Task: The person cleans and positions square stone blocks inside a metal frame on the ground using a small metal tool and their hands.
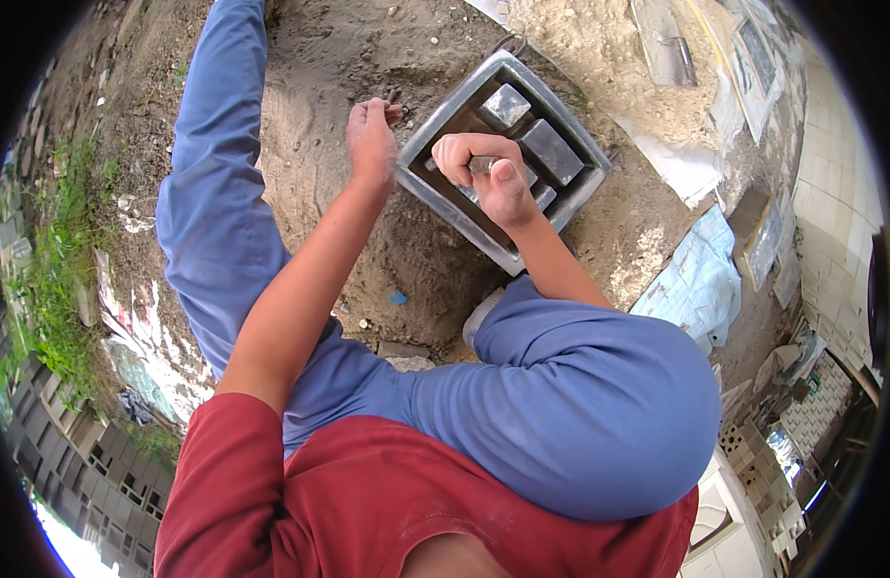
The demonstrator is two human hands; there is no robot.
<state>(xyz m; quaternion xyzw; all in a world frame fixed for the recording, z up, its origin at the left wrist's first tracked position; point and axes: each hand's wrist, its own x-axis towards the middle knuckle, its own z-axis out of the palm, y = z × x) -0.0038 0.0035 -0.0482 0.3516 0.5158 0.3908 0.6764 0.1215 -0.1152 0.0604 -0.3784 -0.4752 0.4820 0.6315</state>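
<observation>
A square grey metal block mould point(461, 223) with raised rectangular cores point(553, 152) inside sits turned cornerwise on the bare soil. Over its near part is my right hand point(493, 173), closed round a short, dark, rounded tool handle point(483, 165); the rest of that tool is hidden beneath the fist. My left hand point(373, 140) hovers just beyond the mould's left corner with its fingers curled in. A small dark bit shows at those fingertips, too small to name. One wire-like loop handle point(510, 43) sticks out at the mould's far corner.
Crumpled light-blue sheeting point(695, 275) and pale scraps lie on the right. A flat board with a dark handle point(668, 53) rests at the far right. Stacked patterned blocks point(768, 482) stand near right, grass point(55, 250) grows left. My bent knee is close to the mould.
</observation>
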